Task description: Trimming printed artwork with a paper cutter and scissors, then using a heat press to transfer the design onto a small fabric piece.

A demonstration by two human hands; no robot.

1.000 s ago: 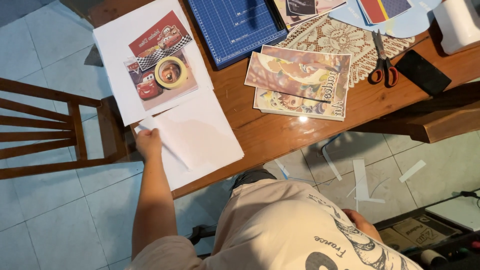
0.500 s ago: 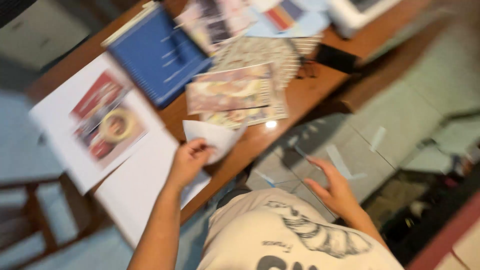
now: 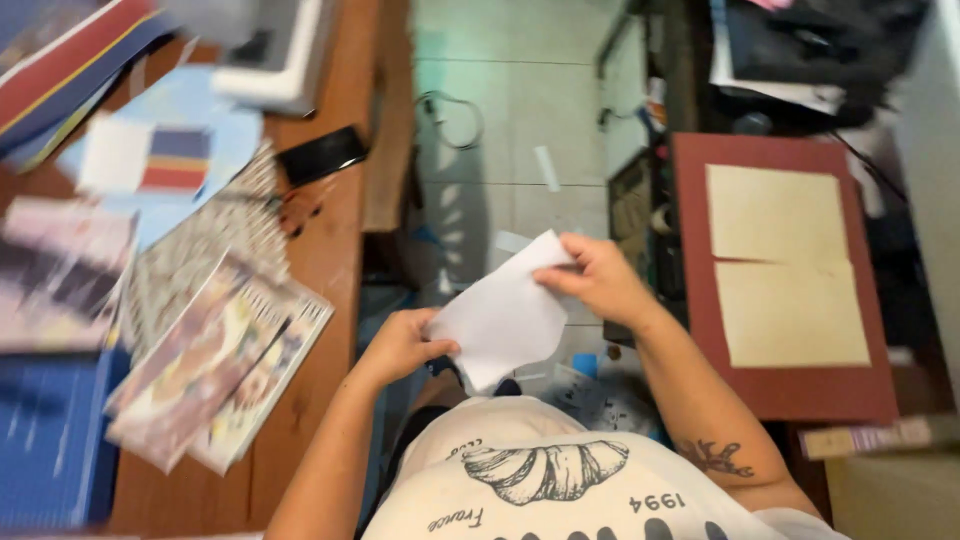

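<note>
**A:** Status on the hands?

**B:** From my feed: both grasping one white paper sheet point(image 3: 500, 318). Left hand point(image 3: 400, 345) pinches its lower left edge, right hand point(image 3: 600, 280) pinches the top right corner. Sheet is in mid-air over my lap, off the wooden bench point(image 3: 330, 260), above the tiled floor point(image 3: 480, 130).

**A:** Why held like that?

**B:** My read: opposite grips keep a limp sheet taut and flat, and clear of the clutter. It looks slightly curled, maybe folded; too blurred to tell.

**A:** What's on the bench?

**B:** Printed picture sheets point(image 3: 215, 370) stacked at the near edge, scissors point(image 3: 290, 200) beside a black phone point(image 3: 320, 153), blue cutting mat point(image 3: 45, 440) far left. To my right, a dark red board point(image 3: 780, 270) with tan paper on it.

**A:** Change versus half a second ago?

**B:** Then only the left hand had the sheet, right at the bench edge; the right hand hung free below. Now both are on it, it's lifted away, and my view has swung right.
</note>
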